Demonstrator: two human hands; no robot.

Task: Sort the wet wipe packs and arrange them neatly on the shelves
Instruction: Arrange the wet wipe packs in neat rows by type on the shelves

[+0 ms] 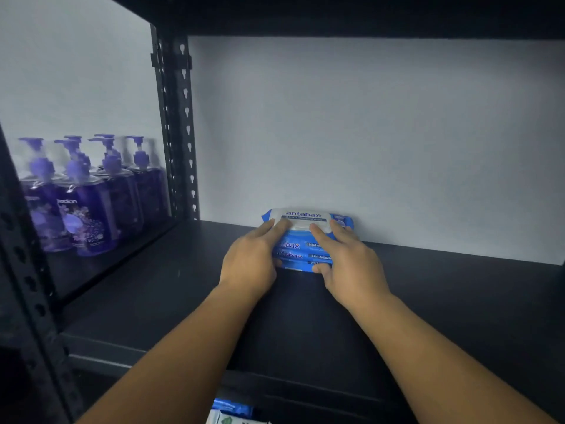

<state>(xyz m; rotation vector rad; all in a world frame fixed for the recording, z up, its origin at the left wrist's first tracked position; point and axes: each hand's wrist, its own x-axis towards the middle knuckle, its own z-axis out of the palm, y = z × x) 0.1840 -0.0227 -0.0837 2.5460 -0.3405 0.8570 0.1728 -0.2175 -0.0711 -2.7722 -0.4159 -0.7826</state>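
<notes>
A stack of blue wet wipe packs (305, 217) with white lids lies at the back of the black shelf (159, 289), against the white wall. My left hand (252, 260) grips the stack's left side, fingers on the top pack. My right hand (348, 261) grips the right side, fingers on top and thumb at the bottom front edge. At least three packs show in the stack, their front edges partly hidden by my hands.
Several purple pump bottles (88, 203) stand on the neighbouring shelf at the left, behind a black perforated upright (179, 127). More wipe packs (232, 413), blue and white, peek out below the shelf's front edge. Another shelf board overhangs at the top.
</notes>
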